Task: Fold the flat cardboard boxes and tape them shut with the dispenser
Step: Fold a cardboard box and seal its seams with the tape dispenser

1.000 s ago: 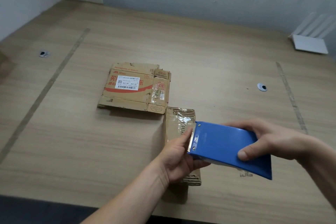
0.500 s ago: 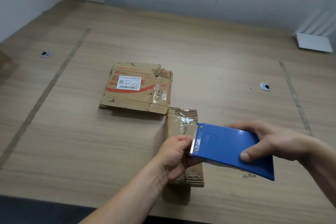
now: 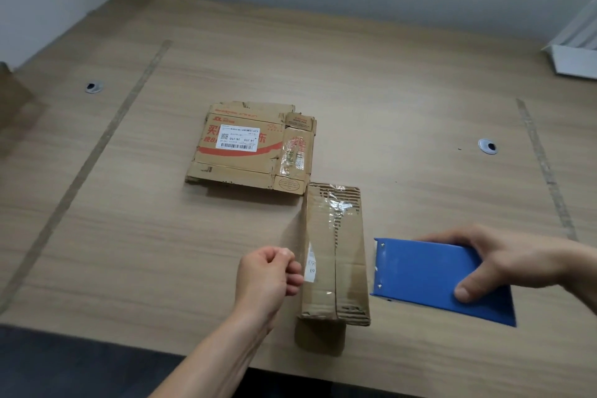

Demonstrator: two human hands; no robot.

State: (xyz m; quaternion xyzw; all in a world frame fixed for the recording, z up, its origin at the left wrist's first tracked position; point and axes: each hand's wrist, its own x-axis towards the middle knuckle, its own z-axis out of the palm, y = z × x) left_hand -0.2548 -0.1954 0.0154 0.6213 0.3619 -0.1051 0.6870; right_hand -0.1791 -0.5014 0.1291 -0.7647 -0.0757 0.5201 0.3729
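Right now the folded box [image 3: 334,252] lies on the table [image 3: 129,252] between the two hands, its long axis running near-to-far, with old tape crinkled on its top. The left hand [image 3: 268,278] sits just left of the box's near half, fingers curled and pinching what looks like the free end of a clear tape strip [image 3: 298,236] — the film is faint, so I can't be sure where it ends. The right hand [image 3: 504,265] grips the blue dispenser [image 3: 429,275] just right of the box, thumb on its near face, toothed edge facing the box. Tape pulled between them would cross the short way, so the hands likely need to turn to follow the long seam. A flat box [image 3: 252,147] waits farther back and left, nearer the left hand — not yet folded.
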